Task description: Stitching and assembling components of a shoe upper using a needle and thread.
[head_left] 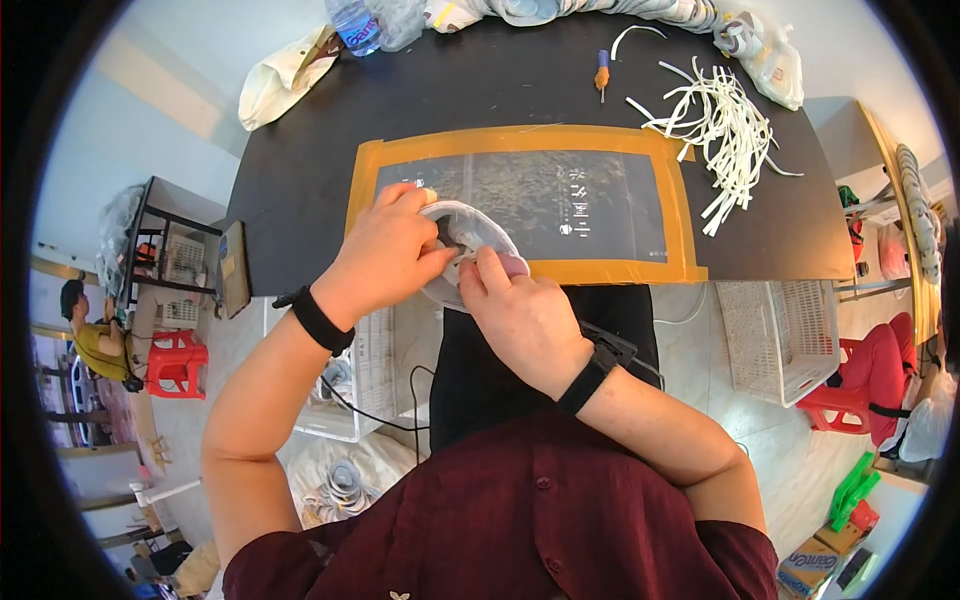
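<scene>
A bowl-shaped, grey-white fabric piece (pixel 497 226) like a small cap, its opening facing up, is held at the table's front edge. My left hand (pixel 380 262) grips its left rim, with the thumb reaching inside and a pale yellow band round one finger. My right hand (pixel 528 325) pinches the near right part of the piece, fingertips close to the left thumb. Whether something small is between the fingertips is hidden. Beneath and beyond lies a dark printed sheet (pixel 610 215) bordered with orange-brown tape (pixel 540 135) on the black table (pixel 300 200).
Loose white strips (pixel 730 140) lie at the right. An awl-like tool (pixel 602 75) with a blue and orange handle lies at the back. A water bottle (pixel 354 25), a cream fabric bag (pixel 288 78) and patterned rolls (pixel 560 10) line the far edge. White crates (pixel 775 340) stand below.
</scene>
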Action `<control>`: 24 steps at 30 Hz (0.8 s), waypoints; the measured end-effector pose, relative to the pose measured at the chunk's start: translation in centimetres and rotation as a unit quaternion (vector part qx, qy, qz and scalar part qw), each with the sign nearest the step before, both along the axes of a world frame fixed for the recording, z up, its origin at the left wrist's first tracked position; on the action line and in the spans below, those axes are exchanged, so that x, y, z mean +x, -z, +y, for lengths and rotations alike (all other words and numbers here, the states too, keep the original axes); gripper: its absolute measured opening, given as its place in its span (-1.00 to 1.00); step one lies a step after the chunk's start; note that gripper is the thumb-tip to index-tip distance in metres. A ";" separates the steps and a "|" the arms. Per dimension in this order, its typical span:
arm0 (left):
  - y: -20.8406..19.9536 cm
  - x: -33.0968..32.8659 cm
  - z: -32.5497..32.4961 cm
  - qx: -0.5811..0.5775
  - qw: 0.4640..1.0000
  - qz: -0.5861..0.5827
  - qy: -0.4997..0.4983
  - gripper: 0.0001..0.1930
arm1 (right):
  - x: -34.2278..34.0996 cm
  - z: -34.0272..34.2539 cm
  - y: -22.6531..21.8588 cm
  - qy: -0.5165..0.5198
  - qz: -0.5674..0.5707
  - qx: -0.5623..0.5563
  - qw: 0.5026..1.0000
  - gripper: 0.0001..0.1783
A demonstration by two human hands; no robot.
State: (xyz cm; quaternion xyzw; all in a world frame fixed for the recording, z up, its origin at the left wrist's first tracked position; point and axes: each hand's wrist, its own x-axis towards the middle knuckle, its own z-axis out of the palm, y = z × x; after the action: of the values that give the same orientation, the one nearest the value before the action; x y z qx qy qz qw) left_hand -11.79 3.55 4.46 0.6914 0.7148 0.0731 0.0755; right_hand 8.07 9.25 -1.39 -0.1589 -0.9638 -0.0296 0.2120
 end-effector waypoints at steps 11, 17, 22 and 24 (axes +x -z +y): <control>0.0 0.0 -0.5 -0.038 0.993 -0.111 -0.026 -0.87 | 0.2 0.0 0.4 -0.005 0.023 -0.026 0.999 -0.58; 0.6 0.1 -0.7 0.008 0.994 -0.106 -0.025 -0.90 | 0.2 -0.1 0.5 -0.003 0.028 -0.018 0.999 -0.59; 0.7 -0.2 -0.7 -0.002 0.993 -0.111 -0.027 -0.90 | 0.2 -0.1 0.3 0.001 0.056 -0.024 0.998 -0.60; 0.8 -0.6 -0.7 -0.028 0.989 -0.141 -0.021 -0.91 | 0.2 -0.2 0.4 0.002 0.054 -0.015 0.998 -0.60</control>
State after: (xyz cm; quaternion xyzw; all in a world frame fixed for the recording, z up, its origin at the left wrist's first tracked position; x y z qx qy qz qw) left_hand -12.40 2.86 3.68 0.6570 0.7128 0.1514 0.1933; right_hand 8.25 9.06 -1.80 -0.1658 -0.9510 -0.0066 0.2607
